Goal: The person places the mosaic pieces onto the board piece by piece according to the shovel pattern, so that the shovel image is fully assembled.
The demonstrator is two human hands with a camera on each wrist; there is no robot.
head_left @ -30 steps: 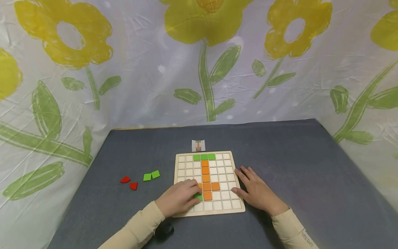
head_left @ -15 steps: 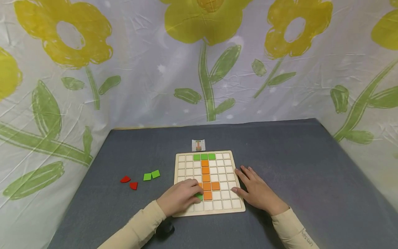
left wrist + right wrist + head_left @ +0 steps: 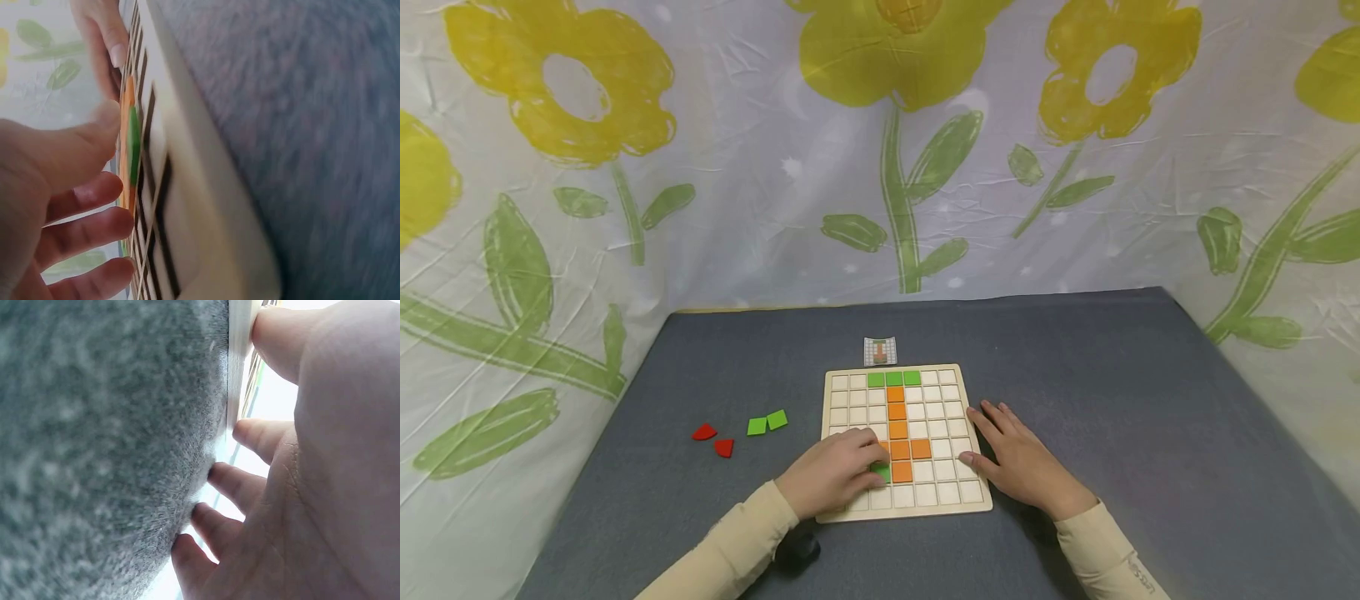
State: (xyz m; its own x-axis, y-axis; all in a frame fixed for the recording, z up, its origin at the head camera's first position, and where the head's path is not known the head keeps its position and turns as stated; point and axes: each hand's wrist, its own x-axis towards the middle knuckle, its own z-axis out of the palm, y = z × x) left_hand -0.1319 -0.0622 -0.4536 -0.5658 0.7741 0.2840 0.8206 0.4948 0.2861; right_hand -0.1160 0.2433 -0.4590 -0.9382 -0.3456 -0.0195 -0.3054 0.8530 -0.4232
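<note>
A wooden grid board (image 3: 946, 450) lies on the dark tabletop with green square tiles (image 3: 894, 379) in its far row and orange square tiles (image 3: 897, 411) down the middle. My left hand (image 3: 833, 473) is over the board's near left part. Its thumb and index finger pinch a green tile (image 3: 134, 145) by its edges, at the board's surface beside the lowest orange tile; the other fingers are bent and hide nearby cells. My right hand (image 3: 1026, 467) rests at the board's right edge, fingers spread, with the thumb on the rim and the other fingertips (image 3: 219, 472) along the tabletop.
Two loose green tiles (image 3: 767, 422) and two red wedge-shaped pieces (image 3: 713, 440) lie left of the board. A small picture card (image 3: 880, 352) with a grid pattern stands behind it. A black object (image 3: 797, 550) shows beneath my left wrist. A flower-printed curtain (image 3: 745, 208) hangs behind the table.
The green tile at my left hand has shifted slightly right towards the orange tile, with the thumb and index finger moving along. My right hand has stayed in place.
</note>
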